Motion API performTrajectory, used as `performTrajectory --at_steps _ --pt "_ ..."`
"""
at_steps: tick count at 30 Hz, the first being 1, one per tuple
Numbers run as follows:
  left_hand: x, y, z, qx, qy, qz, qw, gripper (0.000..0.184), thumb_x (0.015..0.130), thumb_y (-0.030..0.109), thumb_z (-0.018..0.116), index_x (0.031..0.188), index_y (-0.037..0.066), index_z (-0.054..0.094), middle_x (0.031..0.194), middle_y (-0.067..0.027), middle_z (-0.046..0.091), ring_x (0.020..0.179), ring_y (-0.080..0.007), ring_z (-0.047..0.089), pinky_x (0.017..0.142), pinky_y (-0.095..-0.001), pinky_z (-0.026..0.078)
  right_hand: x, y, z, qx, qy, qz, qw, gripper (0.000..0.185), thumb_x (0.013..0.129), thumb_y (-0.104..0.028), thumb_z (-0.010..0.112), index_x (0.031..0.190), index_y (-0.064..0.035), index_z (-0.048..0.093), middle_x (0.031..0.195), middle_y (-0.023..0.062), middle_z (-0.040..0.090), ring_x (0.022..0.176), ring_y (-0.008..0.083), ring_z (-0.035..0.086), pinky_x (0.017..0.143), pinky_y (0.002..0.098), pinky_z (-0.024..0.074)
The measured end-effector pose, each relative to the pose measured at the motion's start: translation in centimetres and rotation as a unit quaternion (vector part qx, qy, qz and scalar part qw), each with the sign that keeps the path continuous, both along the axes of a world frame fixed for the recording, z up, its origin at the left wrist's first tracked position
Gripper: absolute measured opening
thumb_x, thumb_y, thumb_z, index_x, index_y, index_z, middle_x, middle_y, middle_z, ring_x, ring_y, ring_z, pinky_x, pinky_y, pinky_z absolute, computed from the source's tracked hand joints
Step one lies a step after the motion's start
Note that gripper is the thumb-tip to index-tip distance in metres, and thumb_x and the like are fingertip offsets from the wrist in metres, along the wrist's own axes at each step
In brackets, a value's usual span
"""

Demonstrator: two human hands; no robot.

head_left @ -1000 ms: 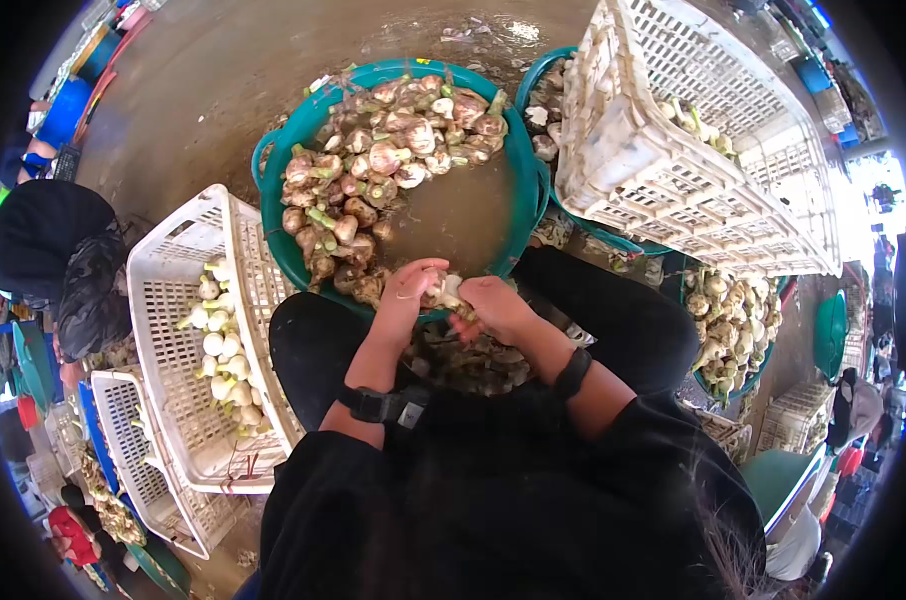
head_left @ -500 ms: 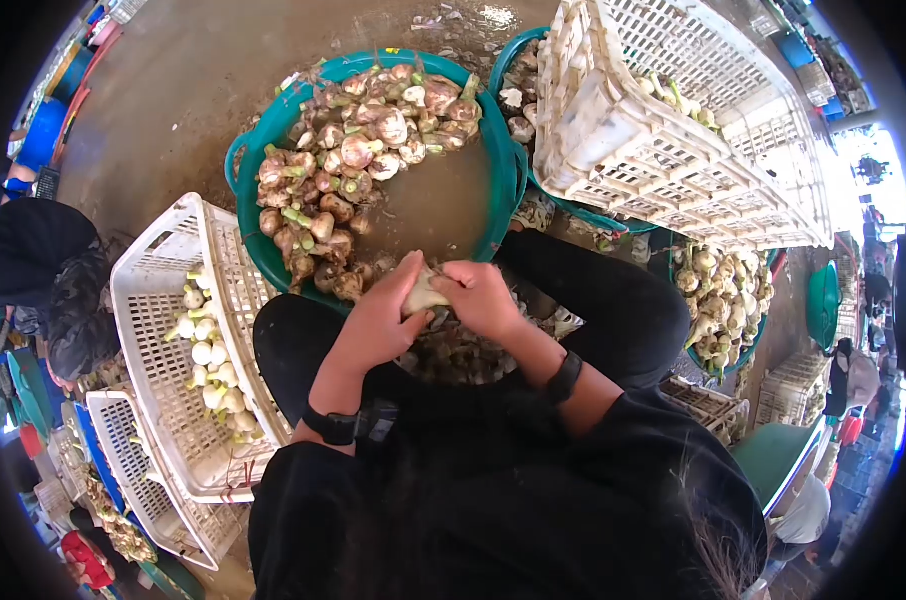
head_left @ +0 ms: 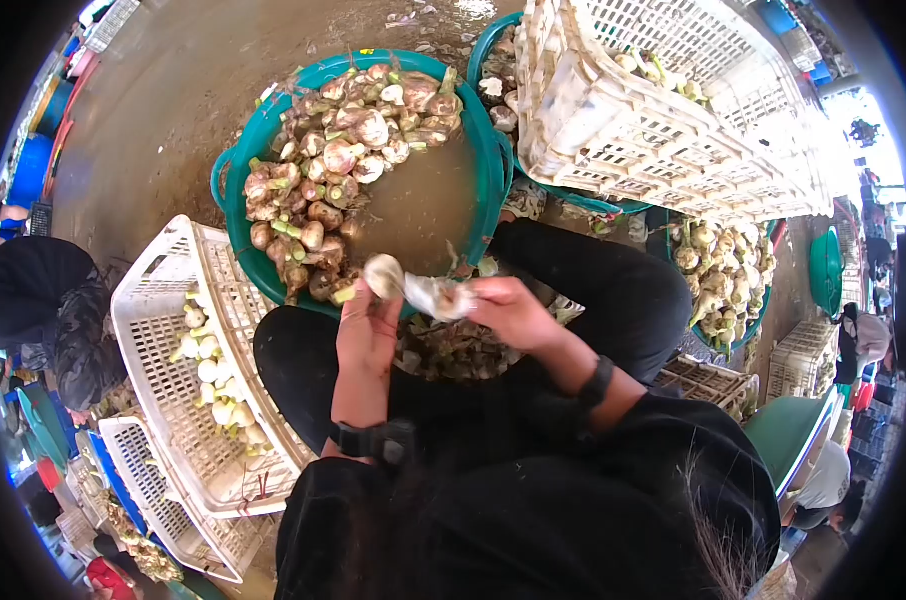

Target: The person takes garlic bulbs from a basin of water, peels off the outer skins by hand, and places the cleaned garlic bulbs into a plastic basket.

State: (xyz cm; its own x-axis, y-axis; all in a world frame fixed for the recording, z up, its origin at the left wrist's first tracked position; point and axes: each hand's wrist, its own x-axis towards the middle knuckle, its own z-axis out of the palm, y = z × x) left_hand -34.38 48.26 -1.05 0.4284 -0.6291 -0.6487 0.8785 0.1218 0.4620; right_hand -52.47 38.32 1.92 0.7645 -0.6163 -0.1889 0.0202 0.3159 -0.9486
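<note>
My left hand [head_left: 369, 338] is closed on a pale garlic bulb [head_left: 384, 276], held upright over the near rim of a green tub [head_left: 241, 226]. To its right, my right hand [head_left: 516, 314] pinches whitish peeled skin [head_left: 439, 297], which stretches toward the bulb; whether it still joins the bulb is blurred. Unpeeled garlic bulbs [head_left: 341, 156] with short stems fill the left and far parts of the tub, and brown shows inside at its right. Loose peelings [head_left: 453, 350] lie below my hands, between my legs.
A white crate [head_left: 153, 330] with clean bulbs [head_left: 213, 372] stands at the left, another crate [head_left: 583, 130] at the upper right. A tub of garlic [head_left: 723, 275] is on the right. A person in dark clothing [head_left: 43, 290] sits at the far left.
My hands have moved apart, the right one drawing skin away to the right while the left keeps the bulb. The view has shifted, so the tub appears further left.
</note>
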Motion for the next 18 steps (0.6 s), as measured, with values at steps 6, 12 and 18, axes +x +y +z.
performTrajectory --at_steps 6,12,18 --pt "0.7 0.6 0.6 0.092 -0.289 0.03 0.953 0.014 0.078 0.01 0.065 0.089 0.005 0.058 0.084 -0.0016 0.06 0.073 -0.0116 0.058 0.064 -0.0247 0.05 -1.3 -1.0 1.1 -0.439 0.267 0.08 0.854 0.024 0.078 -0.017 0.055 0.099 -0.0059 0.059 0.088 0.0131 0.061 0.076 0.0251 0.06 0.067 0.0327 0.047" --pt "-1.0 -0.3 4.9 0.052 -0.877 -0.072 0.472 0.02 0.065 -0.001 0.07 0.079 0.004 0.058 0.079 -0.0116 0.055 0.07 -0.0302 0.055 0.064 -0.0315 0.047 6.3 -0.6 4.7 -0.384 0.254 -0.025 0.887 0.017 0.07 -0.02 0.057 0.069 -0.004 0.059 0.068 0.0139 0.059 0.064 0.0329 0.057 0.06 0.0397 0.0467" --pt "-1.7 0.2 3.6 0.093 -0.626 0.0 0.774 0.013 0.076 0.005 0.066 0.079 0.003 0.053 0.078 -0.0062 0.057 0.063 -0.0145 0.056 0.06 -0.0273 0.047 4.3 -1.5 -0.9 -0.348 0.375 0.061 0.857 0.022 0.071 -0.023 0.051 0.066 -0.004 0.061 0.068 0.0171 0.06 0.066 0.0342 0.059 0.064 0.0413 0.0483"
